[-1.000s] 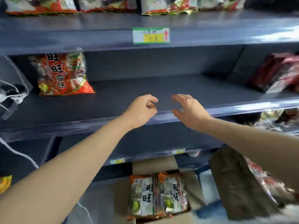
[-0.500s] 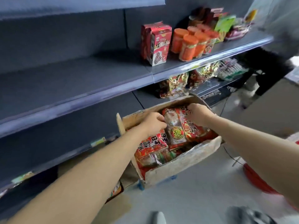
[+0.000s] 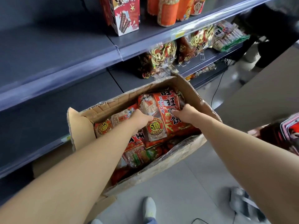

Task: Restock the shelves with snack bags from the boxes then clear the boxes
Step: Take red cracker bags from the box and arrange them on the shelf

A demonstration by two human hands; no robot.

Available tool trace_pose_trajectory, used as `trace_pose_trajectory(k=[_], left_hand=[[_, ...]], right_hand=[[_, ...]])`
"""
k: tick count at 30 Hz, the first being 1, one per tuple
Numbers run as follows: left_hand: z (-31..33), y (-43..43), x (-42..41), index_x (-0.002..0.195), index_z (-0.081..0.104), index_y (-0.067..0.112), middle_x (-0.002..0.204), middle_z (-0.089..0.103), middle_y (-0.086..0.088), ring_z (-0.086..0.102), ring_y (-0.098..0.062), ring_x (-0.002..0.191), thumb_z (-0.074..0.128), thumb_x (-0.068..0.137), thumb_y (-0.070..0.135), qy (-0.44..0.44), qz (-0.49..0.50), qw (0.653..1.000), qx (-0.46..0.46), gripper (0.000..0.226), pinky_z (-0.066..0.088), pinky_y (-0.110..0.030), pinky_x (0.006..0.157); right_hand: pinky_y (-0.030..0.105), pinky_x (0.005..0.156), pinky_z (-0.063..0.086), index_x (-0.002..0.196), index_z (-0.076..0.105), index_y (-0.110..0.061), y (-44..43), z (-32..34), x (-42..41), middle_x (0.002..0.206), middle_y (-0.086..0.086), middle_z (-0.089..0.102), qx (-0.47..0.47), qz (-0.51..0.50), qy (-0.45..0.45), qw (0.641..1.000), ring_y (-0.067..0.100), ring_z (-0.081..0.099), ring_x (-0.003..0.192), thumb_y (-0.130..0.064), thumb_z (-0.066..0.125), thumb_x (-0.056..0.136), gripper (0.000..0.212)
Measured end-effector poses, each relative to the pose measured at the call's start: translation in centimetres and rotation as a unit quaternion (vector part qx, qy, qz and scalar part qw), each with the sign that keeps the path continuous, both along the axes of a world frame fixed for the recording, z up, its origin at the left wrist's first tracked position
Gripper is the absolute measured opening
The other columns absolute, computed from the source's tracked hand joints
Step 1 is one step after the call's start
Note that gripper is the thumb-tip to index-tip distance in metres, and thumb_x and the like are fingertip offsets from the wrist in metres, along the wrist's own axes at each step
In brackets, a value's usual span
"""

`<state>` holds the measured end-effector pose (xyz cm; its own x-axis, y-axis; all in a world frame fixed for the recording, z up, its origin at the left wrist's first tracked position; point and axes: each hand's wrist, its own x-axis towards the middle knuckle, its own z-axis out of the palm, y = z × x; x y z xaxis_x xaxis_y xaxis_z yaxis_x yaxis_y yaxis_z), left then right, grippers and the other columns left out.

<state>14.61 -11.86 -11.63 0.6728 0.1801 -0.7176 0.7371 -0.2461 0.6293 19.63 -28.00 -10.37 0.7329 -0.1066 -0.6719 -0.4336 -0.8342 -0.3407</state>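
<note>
Both hands clamp one red crinkly snack bag: left hand at its 9 o'clock edge, right hand at 3 o'clock. Likely a two-sided hold to lift it flat from the open brown cardboard box.

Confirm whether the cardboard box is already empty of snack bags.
No, the cardboard box still holds several red snack bags, and both the left hand and right hand are on the top one.

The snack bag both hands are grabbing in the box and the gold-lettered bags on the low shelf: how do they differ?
The snack bag lies flat in the cardboard box, gripped by the left hand and right hand; the shelf bags stand upright, untouched. The snack bag is mostly red with a yellow round badge; the shelf bags look clearer, with big gold characters. Both are shiny plastic packs.
</note>
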Motion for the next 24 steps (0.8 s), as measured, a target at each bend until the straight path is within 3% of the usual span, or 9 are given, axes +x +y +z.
trace_pose_trajectory(k=[3, 5, 7, 9, 12, 15, 18, 22, 24], left_hand=[[-1.1, -0.3, 0.9, 0.138, 0.035, 0.001, 0.144, 0.043, -0.014, 0.044, -0.031, 0.13, 0.066, 0.089, 0.021, 0.017, 0.053, 0.998, -0.032, 0.061, 0.04, -0.044, 0.106], [-1.5, -0.6, 1.5, 0.136, 0.043, 0.006, 0.14, 0.05, -0.011, 0.049, -0.028, 0.126, 0.07, 0.085, 0.025, 0.026, 0.088, 0.994, -0.059, 0.061, 0.042, -0.043, 0.104], [-1.8, -1.0, 1.8, 0.134, 0.047, 0.008, 0.137, 0.053, -0.01, 0.05, -0.027, 0.125, 0.073, 0.081, 0.029, 0.033, 0.1, 0.992, -0.072, 0.063, 0.041, -0.042, 0.106], [-1.9, -1.4, 1.9, 0.136, 0.044, 0.007, 0.138, 0.052, -0.01, 0.05, -0.028, 0.125, 0.076, 0.078, 0.033, 0.031, 0.108, 0.991, -0.069, 0.071, 0.04, -0.04, 0.104], [-2.5, -2.0, 2.0, 0.137, 0.042, 0.008, 0.137, 0.053, -0.011, 0.053, -0.028, 0.121, 0.081, 0.071, 0.036, 0.013, 0.128, 0.989, -0.079, 0.081, 0.044, -0.042, 0.102], [-2.8, -2.3, 2.0, 0.141, 0.034, 0.009, 0.139, 0.049, -0.01, 0.05, -0.029, 0.124, 0.08, 0.073, 0.033, 0.0, 0.126, 0.99, -0.068, 0.085, 0.043, -0.045, 0.104], [-1.8, -2.3, 1.7, 0.135, 0.039, 0.007, 0.131, 0.054, -0.01, 0.055, -0.029, 0.117, 0.076, 0.079, 0.023, -0.018, 0.118, 0.992, -0.035, 0.069, 0.047, -0.043, 0.099], [0.3, -1.1, 1.1, 0.13, 0.042, 0.007, 0.128, 0.055, -0.012, 0.056, -0.03, 0.115, 0.071, 0.084, 0.017, -0.027, 0.08, 0.996, -0.004, 0.056, 0.049, -0.041, 0.098], [1.8, -0.4, 0.5, 0.13, 0.042, 0.006, 0.127, 0.054, -0.012, 0.055, -0.03, 0.116, 0.069, 0.085, 0.015, -0.032, 0.056, 0.998, 0.019, 0.053, 0.049, -0.039, 0.097]], right_hand=[[0.038, 0.108, 0.035, 0.151, 0.005, -0.001, 0.6, -0.8, 0.8, 0.153, 0.023, 0.017, -0.012, -0.064, -0.012, 0.998, 0.034, 0.038, 0.135, -0.049, 0.057, 0.09, 0.093], [0.038, 0.109, 0.035, 0.151, -0.001, -0.001, 0.9, -1.1, 1.1, 0.154, 0.022, 0.016, -0.013, -0.068, -0.007, 0.998, 0.033, 0.035, 0.137, -0.052, 0.06, 0.086, 0.102], [0.039, 0.107, 0.039, 0.151, 0.008, -0.003, 0.8, -1.6, 1.4, 0.149, 0.018, 0.032, -0.001, -0.054, 0.015, 0.998, 0.032, 0.042, 0.133, -0.057, 0.061, 0.083, 0.101], [0.041, 0.102, 0.046, 0.144, 0.031, -0.006, 0.5, -1.7, 1.7, 0.134, 0.013, 0.054, 0.03, -0.062, 0.034, 0.997, 0.031, 0.056, 0.119, -0.059, 0.062, 0.081, 0.087], [0.046, 0.098, 0.049, 0.133, 0.047, -0.006, 0.2, -1.4, 2.1, 0.121, 0.013, 0.064, 0.089, -0.097, 0.067, 0.989, 0.033, 0.064, 0.107, -0.056, 0.063, 0.081, 0.074], [0.048, 0.102, 0.045, 0.133, 0.048, -0.006, 0.2, -1.2, 1.7, 0.124, 0.014, 0.062, 0.114, -0.111, 0.099, 0.982, 0.034, 0.061, 0.112, -0.055, 0.061, 0.083, 0.071], [0.046, 0.104, 0.042, 0.136, 0.045, -0.008, 0.6, -0.5, 1.1, 0.126, 0.014, 0.061, 0.13, -0.12, 0.109, 0.978, 0.034, 0.059, 0.115, -0.056, 0.061, 0.083, 0.073], [0.037, 0.088, 0.04, 0.136, 0.043, -0.007, 1.6, 1.7, 0.1, 0.116, 0.011, 0.063, 0.139, -0.11, 0.119, 0.977, 0.029, 0.059, 0.107, -0.05, 0.057, 0.089, 0.065], [0.036, 0.087, 0.037, 0.138, 0.04, -0.007, 1.9, 3.3, -0.5, 0.129, 0.012, 0.057, 0.138, -0.093, 0.128, 0.978, 0.031, 0.053, 0.12, -0.049, 0.057, 0.089, 0.066]])
